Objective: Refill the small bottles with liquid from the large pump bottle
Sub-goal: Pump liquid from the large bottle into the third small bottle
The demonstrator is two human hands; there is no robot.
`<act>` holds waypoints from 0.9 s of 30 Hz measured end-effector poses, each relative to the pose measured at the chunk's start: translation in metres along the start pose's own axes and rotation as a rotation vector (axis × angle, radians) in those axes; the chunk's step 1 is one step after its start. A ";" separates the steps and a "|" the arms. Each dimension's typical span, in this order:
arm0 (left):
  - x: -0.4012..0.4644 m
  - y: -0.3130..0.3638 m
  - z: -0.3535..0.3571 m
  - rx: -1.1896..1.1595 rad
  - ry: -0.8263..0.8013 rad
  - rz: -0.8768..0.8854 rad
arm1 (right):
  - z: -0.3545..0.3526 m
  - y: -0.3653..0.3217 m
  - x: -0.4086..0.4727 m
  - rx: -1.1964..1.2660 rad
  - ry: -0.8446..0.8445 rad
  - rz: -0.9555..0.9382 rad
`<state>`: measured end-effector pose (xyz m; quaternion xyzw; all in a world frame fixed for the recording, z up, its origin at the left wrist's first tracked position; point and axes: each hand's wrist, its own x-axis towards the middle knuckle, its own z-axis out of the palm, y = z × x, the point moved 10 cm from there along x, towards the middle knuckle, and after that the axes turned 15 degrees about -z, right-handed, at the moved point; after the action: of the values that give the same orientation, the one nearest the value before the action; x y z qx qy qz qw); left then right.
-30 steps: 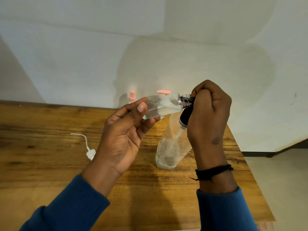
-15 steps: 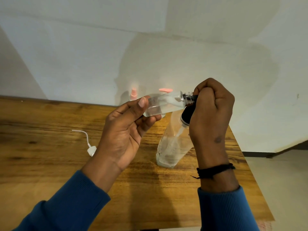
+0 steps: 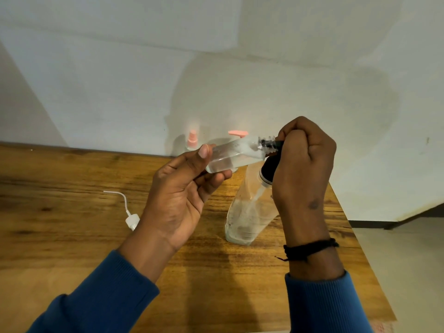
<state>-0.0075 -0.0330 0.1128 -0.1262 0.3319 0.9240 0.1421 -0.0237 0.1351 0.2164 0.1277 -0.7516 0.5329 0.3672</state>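
Observation:
My left hand (image 3: pixel 182 198) holds a small clear bottle (image 3: pixel 234 156) nearly on its side, its threaded neck pointing right. Clear liquid lies along the lower side of that bottle. My right hand (image 3: pixel 304 164) is closed over the black pump head (image 3: pixel 269 170) of the large clear pump bottle (image 3: pixel 247 212), which stands tilted on the wooden table (image 3: pixel 72 236). The pump's black nozzle (image 3: pixel 274 143) sits in the small bottle's mouth. Little liquid shows in the large bottle.
Against the wall stand a small bottle with a pink spray top (image 3: pixel 192 140) and another with a pink pump top (image 3: pixel 237 133), mostly hidden behind the held bottle. A white cap with a dip tube (image 3: pixel 131 218) lies left of my left hand. The table's right edge is close.
Both hands and the bottles have kept their pose. The view has shifted slightly, and the small bottle's neck has stayed at the nozzle.

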 end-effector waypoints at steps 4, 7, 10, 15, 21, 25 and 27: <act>0.001 -0.001 0.001 0.017 0.003 -0.012 | -0.002 -0.001 0.001 0.016 0.015 -0.007; 0.000 -0.003 -0.001 0.014 0.020 -0.022 | 0.001 0.002 -0.003 0.028 0.017 0.001; 0.000 -0.003 0.000 0.008 0.024 -0.030 | 0.001 0.002 -0.001 0.020 0.005 0.002; 0.000 -0.006 0.002 0.003 0.011 -0.034 | -0.001 0.002 0.002 0.025 -0.001 -0.010; 0.000 -0.007 0.000 -0.023 0.021 -0.048 | 0.001 0.003 0.001 0.012 -0.013 -0.012; 0.001 -0.006 -0.001 -0.020 0.026 -0.046 | 0.002 0.004 0.001 0.023 -0.011 -0.008; 0.002 -0.006 -0.001 -0.026 0.030 -0.047 | 0.005 0.005 -0.002 0.034 -0.009 -0.002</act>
<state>-0.0067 -0.0292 0.1078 -0.1496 0.3189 0.9226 0.1574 -0.0273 0.1327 0.2112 0.1369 -0.7440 0.5446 0.3620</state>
